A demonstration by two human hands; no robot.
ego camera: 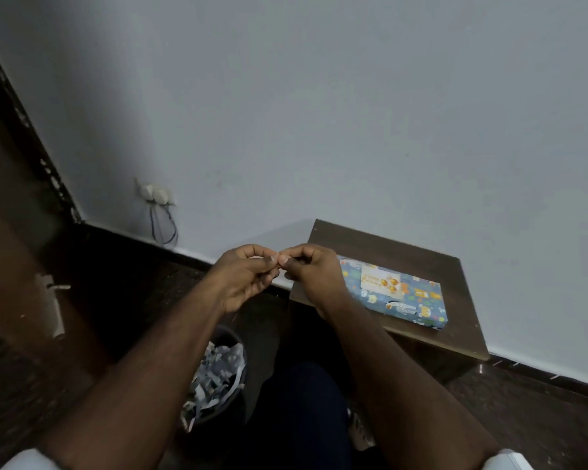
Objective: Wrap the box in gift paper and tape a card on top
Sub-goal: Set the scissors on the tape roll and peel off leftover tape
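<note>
Box (396,291) lies wrapped on the desk (431,259), card (381,283) on top, long axis running right. Left hand (243,278) and right hand (311,271) meet left of it, fingertips pinched; contents indiscernible, right hand nearer

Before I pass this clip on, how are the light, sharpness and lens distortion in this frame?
Head view: dim, bluish light, floor and left side nearly black; wide-angle bend tilts the wall and skirting; sleeves at the bottom corners smear; the card print on the wrapped box is too soft to read; whatever the left hand and right hand pinch between them is too small to identify.
</note>
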